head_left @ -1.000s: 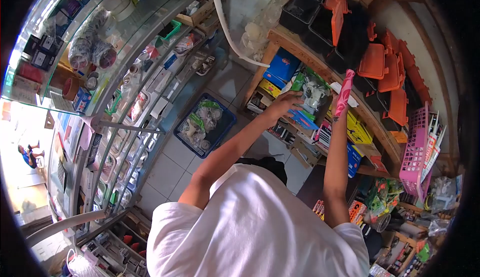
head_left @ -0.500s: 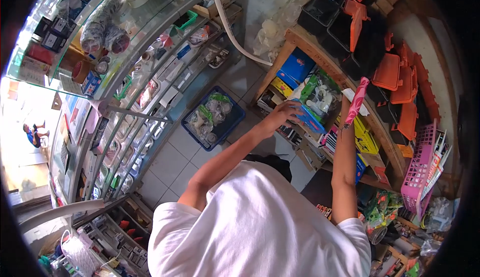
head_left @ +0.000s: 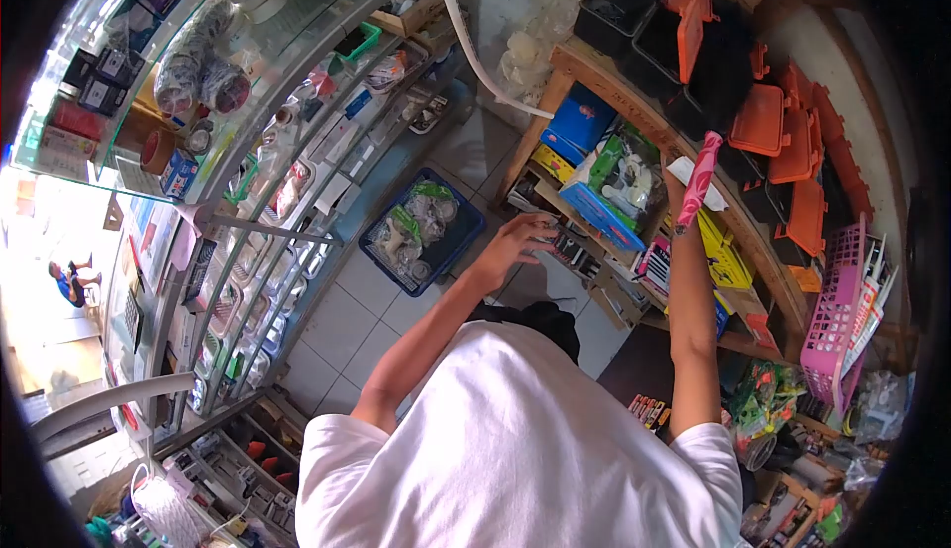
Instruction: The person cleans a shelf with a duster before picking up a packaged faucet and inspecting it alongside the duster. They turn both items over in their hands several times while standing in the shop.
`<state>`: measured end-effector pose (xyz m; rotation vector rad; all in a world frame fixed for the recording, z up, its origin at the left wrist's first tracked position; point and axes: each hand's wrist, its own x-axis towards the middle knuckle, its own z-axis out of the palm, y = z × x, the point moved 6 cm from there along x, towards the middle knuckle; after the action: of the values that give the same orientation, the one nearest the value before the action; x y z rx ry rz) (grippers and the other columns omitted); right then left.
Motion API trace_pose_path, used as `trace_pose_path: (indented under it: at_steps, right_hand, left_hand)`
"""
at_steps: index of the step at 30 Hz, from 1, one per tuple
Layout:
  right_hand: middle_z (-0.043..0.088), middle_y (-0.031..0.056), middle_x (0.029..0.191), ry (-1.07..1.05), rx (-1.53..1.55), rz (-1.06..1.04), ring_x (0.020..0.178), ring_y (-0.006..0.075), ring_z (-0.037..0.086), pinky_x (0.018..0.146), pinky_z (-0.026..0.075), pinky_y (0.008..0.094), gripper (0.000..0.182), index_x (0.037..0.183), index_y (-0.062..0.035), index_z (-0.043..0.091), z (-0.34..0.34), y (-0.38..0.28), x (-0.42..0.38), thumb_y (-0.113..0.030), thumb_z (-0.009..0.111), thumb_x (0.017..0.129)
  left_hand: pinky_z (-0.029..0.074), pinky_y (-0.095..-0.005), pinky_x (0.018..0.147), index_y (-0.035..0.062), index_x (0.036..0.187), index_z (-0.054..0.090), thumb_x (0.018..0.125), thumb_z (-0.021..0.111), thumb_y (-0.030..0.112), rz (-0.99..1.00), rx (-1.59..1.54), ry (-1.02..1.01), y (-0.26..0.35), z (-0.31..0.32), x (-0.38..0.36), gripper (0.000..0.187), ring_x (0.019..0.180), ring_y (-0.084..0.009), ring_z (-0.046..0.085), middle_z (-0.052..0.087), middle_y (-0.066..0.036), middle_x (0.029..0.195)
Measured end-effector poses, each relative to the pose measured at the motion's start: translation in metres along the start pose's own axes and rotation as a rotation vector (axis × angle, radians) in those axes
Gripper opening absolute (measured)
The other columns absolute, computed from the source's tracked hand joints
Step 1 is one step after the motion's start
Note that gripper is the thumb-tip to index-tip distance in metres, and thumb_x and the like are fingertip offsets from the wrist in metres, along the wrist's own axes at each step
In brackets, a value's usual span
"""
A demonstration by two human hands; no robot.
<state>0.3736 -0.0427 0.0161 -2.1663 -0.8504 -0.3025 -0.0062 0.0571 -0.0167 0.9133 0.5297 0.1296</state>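
Observation:
My left hand point(head_left: 515, 246) hangs empty above the floor, its fingers bent and apart. It is left of a blue open-topped box point(head_left: 601, 218) on the wooden shelf unit. The box holds clear and green plastic bags point(head_left: 634, 179) with white pieces inside. My right arm reaches up to the shelf, to the right of the box; the right hand's fingers are hidden near the shelf's wooden edge and a white paper point(head_left: 683, 170). A pink patterned roll point(head_left: 699, 181) lies over the line of the right forearm.
On the floor stands a blue basket point(head_left: 464, 261) of bagged fittings. A glass display case point(head_left: 297, 62) curves along the left. Orange-lidded black bins point(head_left: 758, 117) and a pink basket point(head_left: 832, 310) are at the right. A person point(head_left: 71, 282) sits outside, far left.
My left hand has moved off the blue box's front, left and downward. The right arm has shifted slightly, with its hand now out of sight. The blue box looks turned and nearer the shelf.

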Motion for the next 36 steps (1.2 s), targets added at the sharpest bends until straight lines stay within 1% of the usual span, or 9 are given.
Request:
trace_pose_path:
  at_steps: [13,15,16,18,20,22,30,33,36]
  right_hand:
    - [0.063,0.0194,0.084,0.095,-0.469,-0.433,0.075,0.0352,0.063,0.065,0.05,0.042,0.029,0.097,-0.0022,0.063,0.001,-0.064,-0.028,-0.03,0.062,0.089]
    - [0.063,0.0167,0.109,0.044,-0.876,-0.238,0.102,0.0335,0.061,0.088,0.048,0.0397,0.045,0.114,-0.0027,0.061,-0.008,-0.095,-0.046,-0.041,0.058,0.089]
    - [0.059,0.0212,0.119,0.01,-0.671,-0.157,0.111,0.0384,0.056,0.094,0.044,0.0422,0.053,0.124,-0.0052,0.056,-0.015,-0.101,-0.055,-0.046,0.053,0.091]
    - [0.054,0.0239,0.125,-0.115,-0.493,-0.035,0.117,0.0404,0.05,0.099,0.039,0.044,0.056,0.127,-0.0043,0.054,-0.026,-0.12,-0.076,-0.048,0.051,0.092]
    - [0.036,0.0279,0.142,-0.176,-0.216,0.065,0.134,0.0461,0.029,0.109,0.021,0.0548,0.063,0.136,-0.0056,0.046,-0.024,-0.113,-0.104,-0.052,0.046,0.094]
    - [0.028,0.03,0.146,-0.157,-0.271,0.045,0.136,0.0509,0.021,0.107,0.017,0.0609,0.059,0.139,-0.0085,0.043,-0.034,-0.125,-0.129,-0.047,0.046,0.096]
    - [0.023,0.0279,0.149,-0.12,-0.227,-0.051,0.138,0.051,0.015,0.109,0.016,0.0607,0.053,0.14,-0.0124,0.044,-0.034,-0.165,-0.215,-0.038,0.053,0.094]
    - [0.027,0.0239,0.148,-0.264,0.037,-0.047,0.139,0.0469,0.018,0.11,0.016,0.058,0.045,0.132,-0.0091,0.051,0.001,-0.162,-0.269,-0.031,0.057,0.093]
    - [0.039,0.02,0.142,-0.43,0.252,-0.069,0.135,0.0406,0.03,0.11,0.025,0.0516,0.032,0.121,-0.0064,0.059,0.053,-0.146,-0.327,-0.024,0.058,0.093]
  left_hand:
    - [0.044,-0.0388,0.091,0.0086,0.137,0.042,0.095,0.045,0.039,-0.052,-0.095,0.145,-0.04,-0.063,-0.047,0.052,0.115,-0.0254,0.056,0.057,-0.012,0.127]
    - [0.044,-0.0385,0.09,0.0089,0.136,0.042,0.095,0.046,0.042,-0.044,-0.131,0.189,-0.052,-0.079,-0.054,0.053,0.113,-0.0249,0.057,0.057,-0.012,0.127]
    - [0.044,-0.0385,0.09,0.0089,0.136,0.042,0.095,0.046,0.042,-0.065,-0.122,0.187,-0.059,-0.084,-0.059,0.053,0.113,-0.0249,0.057,0.057,-0.012,0.127]
    - [0.045,-0.0385,0.088,0.0099,0.136,0.042,0.096,0.046,0.045,-0.041,-0.159,0.218,-0.07,-0.097,-0.07,0.053,0.112,-0.0241,0.058,0.057,-0.011,0.126]
    - [0.045,-0.0395,0.089,0.01,0.136,0.042,0.096,0.044,0.047,-0.093,-0.13,0.249,-0.09,-0.114,-0.077,0.055,0.112,-0.0247,0.058,0.058,-0.012,0.127]
    - [0.046,-0.0405,0.09,0.0101,0.136,0.042,0.096,0.043,0.049,-0.137,-0.113,0.282,-0.113,-0.129,-0.084,0.056,0.112,-0.0254,0.058,0.058,-0.012,0.127]
    - [0.046,-0.04,0.087,0.0129,0.135,0.044,0.094,0.046,0.048,-0.288,-0.132,0.58,-0.201,-0.202,-0.119,0.055,0.114,-0.0258,0.057,0.057,-0.011,0.128]
    - [0.047,-0.0396,0.084,0.0127,0.132,0.047,0.093,0.049,0.043,-0.307,0.005,0.755,-0.224,-0.231,-0.109,0.049,0.109,-0.0256,0.059,0.06,-0.011,0.123]
    - [0.047,-0.0423,0.079,0.0068,0.123,0.05,0.092,0.056,0.032,-0.086,0.331,0.805,-0.248,-0.281,-0.075,0.04,0.099,-0.0271,0.061,0.064,-0.01,0.108]
